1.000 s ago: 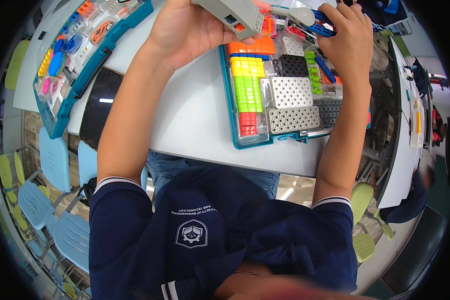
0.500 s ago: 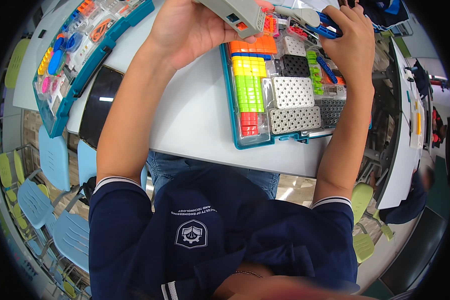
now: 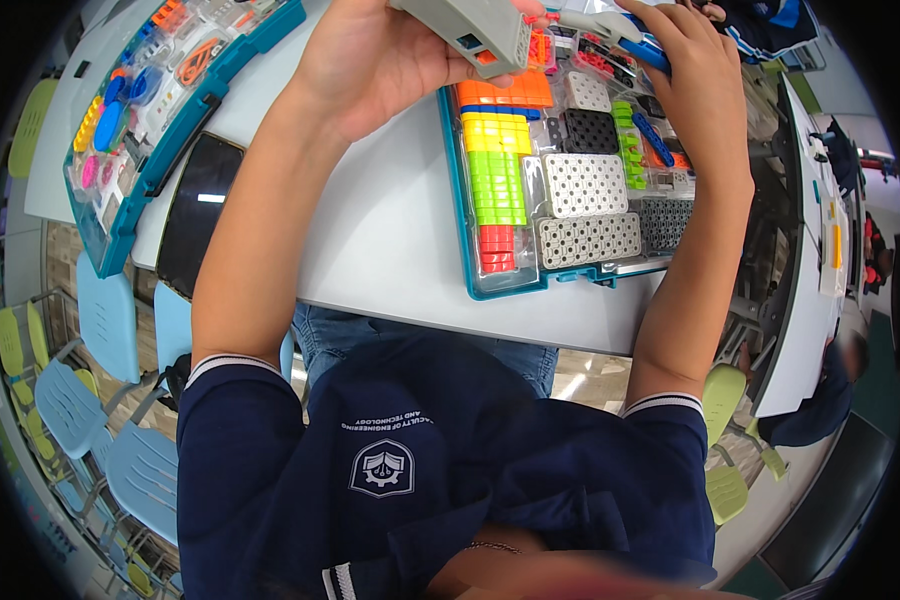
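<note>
Both hands work above the open tray: left hand grips a grey block, its long axis pointing toward the right hand, which pinches a blue-grey part just beside it.

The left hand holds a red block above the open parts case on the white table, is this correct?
Not quite. In the head view the block in the left hand is grey, with only small coloured sockets on its end. It is held above the open parts case on the white table.
</note>
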Demonstrator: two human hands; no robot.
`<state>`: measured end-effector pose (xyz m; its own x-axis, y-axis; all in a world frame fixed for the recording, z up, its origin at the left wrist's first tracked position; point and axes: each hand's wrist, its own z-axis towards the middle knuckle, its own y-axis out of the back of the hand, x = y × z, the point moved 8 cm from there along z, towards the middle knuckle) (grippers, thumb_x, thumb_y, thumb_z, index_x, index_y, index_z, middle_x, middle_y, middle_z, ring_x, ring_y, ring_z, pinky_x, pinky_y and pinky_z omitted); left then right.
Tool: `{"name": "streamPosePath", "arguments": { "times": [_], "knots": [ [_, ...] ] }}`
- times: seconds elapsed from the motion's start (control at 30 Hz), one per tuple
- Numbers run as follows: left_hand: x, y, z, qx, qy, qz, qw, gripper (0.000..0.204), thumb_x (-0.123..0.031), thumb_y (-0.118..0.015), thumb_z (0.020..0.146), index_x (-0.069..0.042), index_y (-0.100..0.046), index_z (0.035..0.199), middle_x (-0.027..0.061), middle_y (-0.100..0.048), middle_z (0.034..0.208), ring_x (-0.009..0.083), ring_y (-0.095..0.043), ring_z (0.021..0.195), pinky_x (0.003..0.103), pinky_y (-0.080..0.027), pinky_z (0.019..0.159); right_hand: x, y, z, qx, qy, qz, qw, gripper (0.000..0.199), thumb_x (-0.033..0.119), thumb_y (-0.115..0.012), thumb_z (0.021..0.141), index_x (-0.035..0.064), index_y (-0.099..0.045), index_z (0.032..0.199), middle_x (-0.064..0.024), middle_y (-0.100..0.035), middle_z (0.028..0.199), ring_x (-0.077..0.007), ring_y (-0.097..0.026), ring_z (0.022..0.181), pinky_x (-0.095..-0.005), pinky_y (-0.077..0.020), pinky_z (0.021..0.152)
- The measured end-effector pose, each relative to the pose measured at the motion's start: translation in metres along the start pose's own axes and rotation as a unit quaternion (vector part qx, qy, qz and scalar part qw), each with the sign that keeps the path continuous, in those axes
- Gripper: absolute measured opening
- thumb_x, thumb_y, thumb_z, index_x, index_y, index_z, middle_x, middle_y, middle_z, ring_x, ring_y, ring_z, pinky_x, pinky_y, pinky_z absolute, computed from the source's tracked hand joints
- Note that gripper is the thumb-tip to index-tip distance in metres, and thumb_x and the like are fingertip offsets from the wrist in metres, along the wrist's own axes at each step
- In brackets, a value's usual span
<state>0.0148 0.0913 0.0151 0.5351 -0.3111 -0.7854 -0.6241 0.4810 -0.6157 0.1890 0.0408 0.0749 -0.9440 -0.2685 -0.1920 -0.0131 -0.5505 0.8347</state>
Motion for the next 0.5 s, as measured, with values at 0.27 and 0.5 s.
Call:
{"name": "streamPosePath", "arguments": {
  "times": [0.27, 0.5],
  "knots": [
    [0.014, -0.003, -0.005, 0.111, 0.118, -0.05, 0.986, 0.056, -0.038, -0.053, 0.094, 0.01, -0.058, 0.123, 0.0289, -0.063, 0.127, 0.0372, -0.067, 0.113, 0.051, -0.06, 0.089, 0.012, 0.016, 0.008, -0.018, 0.028, 0.016, 0.999, 0.05, -0.013, -0.063, 0.074, 0.0063, -0.07, 0.12, -0.0117, -0.066, 0.112, -0.0301, -0.059, 0.112, -0.0393, -0.0434, 0.097],
    [0.021, -0.001, -0.018, 0.06, 0.106, 0.138, 0.983, 0.036, -0.04, -0.059, 0.095, -0.006, -0.07, 0.102, 0.0191, -0.073, 0.105, 0.0239, -0.074, 0.098, 0.038, -0.065, 0.071, 0.021, 0.027, 0.009, -0.052, 0.032, -0.043, 0.997, 0.044, -0.007, -0.065, 0.077, 0.0077, -0.072, 0.118, -0.012, -0.068, 0.111, -0.0297, -0.061, 0.111, -0.0416, -0.0444, 0.097]
  ]
}}
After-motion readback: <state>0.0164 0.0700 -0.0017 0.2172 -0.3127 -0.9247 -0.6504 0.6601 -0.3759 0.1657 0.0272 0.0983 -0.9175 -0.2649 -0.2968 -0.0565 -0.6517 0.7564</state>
